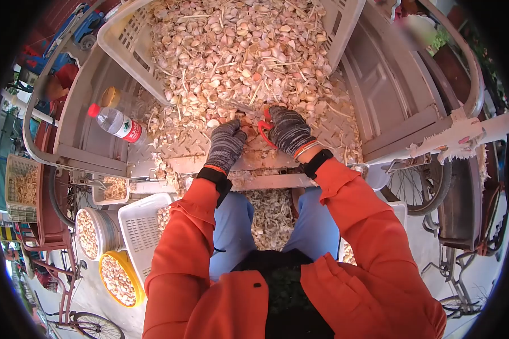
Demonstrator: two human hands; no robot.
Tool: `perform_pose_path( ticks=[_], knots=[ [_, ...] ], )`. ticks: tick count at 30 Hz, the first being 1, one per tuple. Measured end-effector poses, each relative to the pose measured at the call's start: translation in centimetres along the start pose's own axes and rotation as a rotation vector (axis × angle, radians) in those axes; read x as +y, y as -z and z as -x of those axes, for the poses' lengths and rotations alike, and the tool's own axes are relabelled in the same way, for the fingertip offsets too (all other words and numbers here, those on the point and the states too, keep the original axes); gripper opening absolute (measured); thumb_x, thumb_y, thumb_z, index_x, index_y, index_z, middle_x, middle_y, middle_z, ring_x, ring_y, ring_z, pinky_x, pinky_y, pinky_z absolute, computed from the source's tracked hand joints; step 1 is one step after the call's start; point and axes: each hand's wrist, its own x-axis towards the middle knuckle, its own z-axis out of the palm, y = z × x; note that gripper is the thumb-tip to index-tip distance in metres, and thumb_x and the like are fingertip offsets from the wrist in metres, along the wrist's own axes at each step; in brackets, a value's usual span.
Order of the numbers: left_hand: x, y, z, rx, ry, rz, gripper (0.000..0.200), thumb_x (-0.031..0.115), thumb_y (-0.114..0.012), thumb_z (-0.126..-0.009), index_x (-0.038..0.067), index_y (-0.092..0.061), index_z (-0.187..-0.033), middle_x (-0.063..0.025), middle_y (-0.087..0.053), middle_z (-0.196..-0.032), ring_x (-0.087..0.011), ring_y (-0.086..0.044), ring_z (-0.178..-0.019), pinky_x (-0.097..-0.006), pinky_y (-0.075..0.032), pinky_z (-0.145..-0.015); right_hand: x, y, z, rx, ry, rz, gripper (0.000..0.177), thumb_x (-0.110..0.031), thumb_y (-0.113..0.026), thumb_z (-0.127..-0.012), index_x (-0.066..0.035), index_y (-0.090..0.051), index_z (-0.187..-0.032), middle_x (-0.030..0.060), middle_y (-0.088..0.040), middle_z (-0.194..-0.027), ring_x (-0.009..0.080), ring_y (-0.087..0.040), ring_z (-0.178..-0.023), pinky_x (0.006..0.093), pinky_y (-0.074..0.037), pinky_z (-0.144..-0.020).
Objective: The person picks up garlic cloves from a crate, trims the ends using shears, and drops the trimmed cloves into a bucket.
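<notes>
My right hand (290, 131), in a grey knitted glove, is closed around the red handles of a pair of scissors (264, 129). The blades point left over a heap of garlic cloves (237, 51). Just left of it, my left hand (227, 144), gloved alike, has its fingers curled in at the heap's near edge; what they pinch is mostly hidden, with pinkish garlic showing beside the thumb. The heap spreads from a tipped white plastic basket (127, 48) onto the metal cart bed (203, 148), among loose skins and stems.
A red-capped plastic bottle (119, 123) lies on the bed's left side. Below left stand a white bucket (108, 229), a yellow bucket (139, 277) and a white crate (138, 226), all with garlic. Skins (268, 217) lie between my knees. Wheels and metal rails flank the cart.
</notes>
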Motion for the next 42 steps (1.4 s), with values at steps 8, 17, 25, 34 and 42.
perform_pose_path(
  ticks=[8, 17, 25, 34, 42],
  knots=[
    [0.5, -2.3, -1.2, -0.023, -0.342, -1.185, 0.050, 0.015, -0.058, -0.078, 0.001, -0.046, -0.124, -0.0206, -0.047, -0.127, -0.0331, -0.050, -0.113, -0.0398, -0.044, -0.091, -0.3, 6.4, 2.9, 0.005, -0.394, -1.166, 0.023, -0.011, -0.067, -0.079, -0.004, -0.057, -0.099, 0.0021, -0.059, -0.083, 0.0124, -0.058, -0.070, 0.0245, -0.048, -0.063],
    [0.8, -0.9, 2.0, -0.050, -0.023, 0.373, 0.016, 0.002, -0.050, -0.083, 0.000, -0.052, -0.099, -0.0067, -0.054, -0.075, -0.0167, -0.051, -0.064, -0.0278, -0.044, -0.057, -1.3, 6.0, 5.9, -0.025, -0.359, -1.694, 0.034, -0.008, -0.065, -0.078, -0.003, -0.052, -0.109, 0.0040, -0.053, -0.093, 0.0148, -0.055, -0.076, 0.0267, -0.049, -0.068],
    [1.7, -3.1, 11.6, -0.251, 0.338, 1.302, 0.025, 0.020, -0.059, -0.088, -0.001, -0.054, -0.101, -0.0075, -0.056, -0.079, -0.0179, -0.055, -0.070, -0.0240, -0.047, -0.054, -7.1, 6.1, 9.1, -0.176, -0.152, -1.156, 0.027, -0.006, -0.067, -0.075, -0.003, -0.056, -0.099, 0.0014, -0.058, -0.087, 0.0108, -0.055, -0.075, 0.0256, -0.048, -0.070],
    [-2.4, 5.4, 21.7, -0.017, 0.131, 0.961, 0.017, 0.012, -0.057, -0.089, 0.000, -0.055, -0.101, -0.0050, -0.057, -0.086, -0.0125, -0.057, -0.075, -0.0195, -0.049, -0.061, -5.1, 2.1, 17.4, 0.070, 0.009, -0.137, 0.019, -0.002, -0.063, -0.074, -0.001, -0.059, -0.092, 0.0038, -0.063, -0.084, 0.0111, -0.058, -0.075, 0.0246, -0.048, -0.067],
    [-20.6, 21.3, 32.3, 0.406, 0.458, -0.507, 0.038, 0.019, -0.067, -0.077, 0.001, -0.054, -0.108, -0.0135, -0.058, -0.102, -0.0236, -0.055, -0.094, -0.0328, -0.046, -0.082, 1.8, 8.1, 10.1, 0.130, -0.375, 0.173, 0.043, -0.036, -0.067, -0.070, -0.002, -0.061, -0.095, 0.0196, -0.064, -0.087, 0.0338, -0.062, -0.084, 0.0385, -0.049, -0.076]
  ],
)
